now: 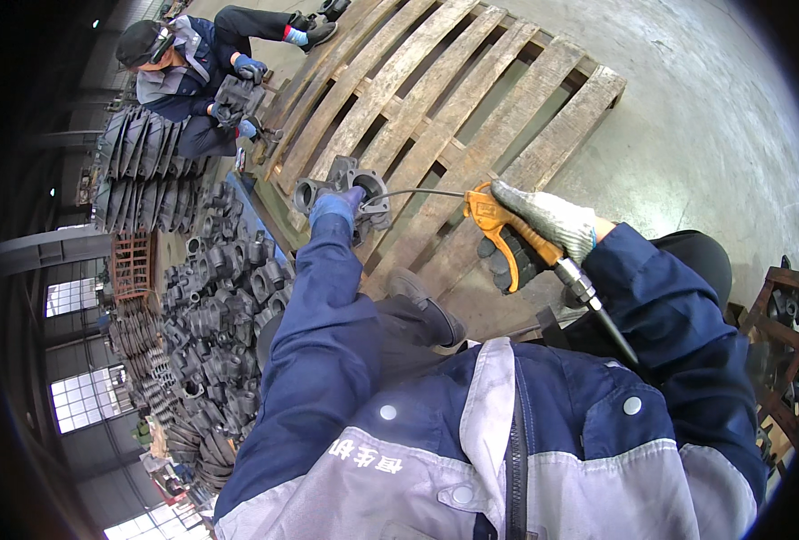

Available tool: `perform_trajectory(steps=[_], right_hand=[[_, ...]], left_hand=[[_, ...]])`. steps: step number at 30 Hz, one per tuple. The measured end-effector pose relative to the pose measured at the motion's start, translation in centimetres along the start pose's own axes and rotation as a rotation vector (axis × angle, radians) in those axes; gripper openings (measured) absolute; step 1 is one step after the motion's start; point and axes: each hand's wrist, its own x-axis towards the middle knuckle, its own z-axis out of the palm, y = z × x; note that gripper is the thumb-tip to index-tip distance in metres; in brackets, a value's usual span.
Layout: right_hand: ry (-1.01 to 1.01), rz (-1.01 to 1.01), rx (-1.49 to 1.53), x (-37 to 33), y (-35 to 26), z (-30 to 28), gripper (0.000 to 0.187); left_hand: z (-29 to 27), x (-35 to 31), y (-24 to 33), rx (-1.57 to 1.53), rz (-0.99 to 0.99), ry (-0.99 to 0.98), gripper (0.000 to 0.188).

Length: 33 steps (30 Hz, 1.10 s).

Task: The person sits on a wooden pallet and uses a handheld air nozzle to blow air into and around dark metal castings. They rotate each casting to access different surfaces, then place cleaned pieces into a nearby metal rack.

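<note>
In a blue glove, my left hand grips a dark grey metal casting with round flanged openings, held over the near left part of a wooden pallet. My right hand, gloved in white and dark grey, is wrapped round an orange air blow gun. A hose runs from the gun's metal coupling down along my right sleeve. The gun's thin nozzle tube reaches left to the casting, its tip at or inside an opening; exactly where is hidden.
A big heap of similar castings lies to my left, with stacked dark plates beyond. At the far left a co-worker sits handling another casting. A brown metal rack stands at right. My shoe is near the pallet.
</note>
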Motion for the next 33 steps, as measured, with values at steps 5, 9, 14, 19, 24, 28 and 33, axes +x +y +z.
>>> perform_trajectory(steps=[5, 9, 14, 19, 24, 28, 33], right_hand=[[-0.082, 0.033, 0.082, 0.6, 0.2, 0.3, 0.053], [-0.043, 0.035, 0.047, 0.8, 0.8, 0.3, 0.053], [-0.076, -0.004, 0.074, 1.3, 1.3, 0.2, 0.054], [-0.044, 0.017, -0.002, 1.2, 1.1, 0.2, 0.054], [-0.008, -0.019, 0.019, 0.1, 0.5, -0.2, 0.055], [0.078, -0.012, -0.029, 0.0, 0.5, -0.4, 0.053], [0.077, -0.018, -0.070, 0.5, 0.9, -0.5, 0.054]], left_hand=[[-0.7, -2.4, 0.8, 0.036, 0.000, 0.060, 0.071], [-0.7, -2.6, 0.7, 0.029, 0.008, 0.082, 0.070], [-0.1, -1.4, 0.6, 0.015, -0.011, 0.059, 0.069], [0.5, -0.5, 0.4, 0.036, 0.011, 0.102, 0.068], [-0.1, -1.3, 0.1, -0.052, 0.004, 0.013, 0.069], [-0.4, -2.9, 0.2, -0.004, 0.053, 0.126, 0.067], [-0.4, -3.1, 0.1, -0.026, 0.047, 0.161, 0.067]])
